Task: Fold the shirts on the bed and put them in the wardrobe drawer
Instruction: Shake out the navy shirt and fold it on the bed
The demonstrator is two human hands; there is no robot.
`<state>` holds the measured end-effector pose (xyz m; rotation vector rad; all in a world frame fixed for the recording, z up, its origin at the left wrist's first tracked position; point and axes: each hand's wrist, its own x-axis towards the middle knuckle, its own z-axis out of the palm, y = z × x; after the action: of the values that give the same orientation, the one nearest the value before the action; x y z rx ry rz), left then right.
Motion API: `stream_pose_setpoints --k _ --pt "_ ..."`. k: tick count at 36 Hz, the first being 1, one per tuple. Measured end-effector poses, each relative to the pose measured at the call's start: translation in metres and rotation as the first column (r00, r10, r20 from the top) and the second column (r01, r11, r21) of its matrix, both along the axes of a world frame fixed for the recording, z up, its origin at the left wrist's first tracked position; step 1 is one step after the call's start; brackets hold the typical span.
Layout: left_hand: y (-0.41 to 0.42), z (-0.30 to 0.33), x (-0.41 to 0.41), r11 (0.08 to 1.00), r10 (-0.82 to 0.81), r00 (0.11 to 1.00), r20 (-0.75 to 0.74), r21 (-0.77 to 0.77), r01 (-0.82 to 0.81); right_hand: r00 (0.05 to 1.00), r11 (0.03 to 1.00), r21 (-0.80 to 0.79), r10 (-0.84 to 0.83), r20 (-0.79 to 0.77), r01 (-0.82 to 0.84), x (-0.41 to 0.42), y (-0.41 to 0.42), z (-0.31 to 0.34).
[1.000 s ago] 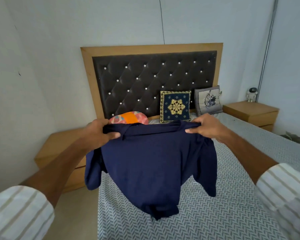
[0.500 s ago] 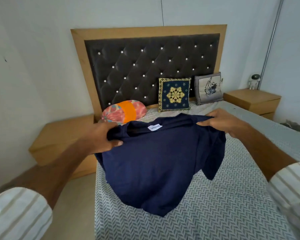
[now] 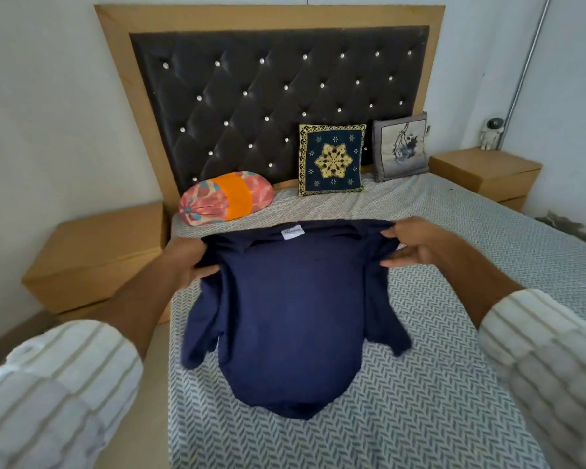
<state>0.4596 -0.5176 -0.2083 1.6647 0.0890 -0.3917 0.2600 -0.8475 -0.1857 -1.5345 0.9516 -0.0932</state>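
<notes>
A navy blue shirt (image 3: 291,319) hangs low over the bed (image 3: 420,418), its hem touching the patterned grey cover. A white neck label shows at the collar. My left hand (image 3: 186,262) grips the shirt's left shoulder. On the other side, my right hand (image 3: 416,242) pinches the right shoulder, fingers partly spread. Both sleeves droop at the sides. No wardrobe or drawer is in view.
A round pink and orange bolster (image 3: 225,198), a blue patterned cushion (image 3: 332,160) and a grey cushion (image 3: 401,147) lean by the tufted headboard (image 3: 278,86). Wooden nightstands stand left (image 3: 95,252) and right (image 3: 484,170); a small figurine (image 3: 491,132) sits on the right one.
Both hands have lowered the shirt from chest height toward the bed, so its hem now rests on the cover. The collar label has come into view and my head has tilted down.
</notes>
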Motion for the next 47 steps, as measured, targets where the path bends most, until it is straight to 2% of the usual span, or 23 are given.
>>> stream_pose_setpoints --k 3,6,10,13,16,19,23,26,29,33,40,47 --pt "-0.018 0.02 0.016 0.984 0.026 1.0 -0.001 -0.178 -0.026 0.977 0.988 0.127 -0.112 0.183 0.089 0.022 -0.001 0.014" --pt "-0.036 0.062 0.02 0.933 0.093 0.994 0.058 -0.352 -0.067 0.905 0.977 0.161 -0.193 0.379 0.141 0.045 -0.006 0.041" --pt "-0.049 0.126 0.017 0.843 0.175 0.964 0.2 -0.536 -0.042 0.76 0.972 0.132 -0.232 0.606 0.192 0.063 -0.005 0.087" --pt "-0.046 0.161 0.015 0.778 0.238 0.936 0.26 -0.627 -0.024 0.652 0.972 0.06 -0.197 0.732 0.227 0.071 -0.004 0.116" --pt "-0.037 0.179 0.013 0.773 0.311 0.882 0.353 -0.634 -0.019 0.599 0.969 0.005 -0.156 0.785 0.246 0.073 -0.005 0.13" --pt "-0.021 0.171 0.009 0.849 0.302 0.82 0.486 -0.528 0.0 0.606 0.967 -0.065 -0.1 0.789 0.244 0.067 -0.002 0.122" --pt "0.007 0.128 -0.005 0.961 0.192 0.753 0.63 -0.276 -0.014 0.678 0.954 -0.192 -0.017 0.735 0.232 0.048 -0.002 0.078" --pt "0.025 0.076 -0.025 0.996 0.05 0.737 0.675 -0.092 0.016 0.781 0.905 -0.384 0.103 0.615 0.183 0.027 -0.006 0.022" --pt "0.045 0.013 -0.045 0.993 -0.113 0.752 0.649 0.103 0.06 0.869 0.845 -0.519 0.157 0.47 0.127 -0.001 -0.01 -0.044" --pt "0.075 -0.079 -0.079 0.905 -0.347 0.767 0.539 0.406 0.125 0.929 0.794 -0.607 0.24 0.281 -0.021 -0.047 -0.009 -0.133" --pt "0.099 -0.193 -0.146 0.732 -0.5 0.83 0.249 0.633 0.251 0.939 0.736 -0.617 0.345 -0.012 -0.278 -0.123 0.006 -0.238" --pt "0.125 -0.27 -0.207 0.53 -0.626 0.776 0.074 0.771 0.354 0.883 0.68 -0.567 0.404 -0.24 -0.465 -0.194 0.017 -0.319"
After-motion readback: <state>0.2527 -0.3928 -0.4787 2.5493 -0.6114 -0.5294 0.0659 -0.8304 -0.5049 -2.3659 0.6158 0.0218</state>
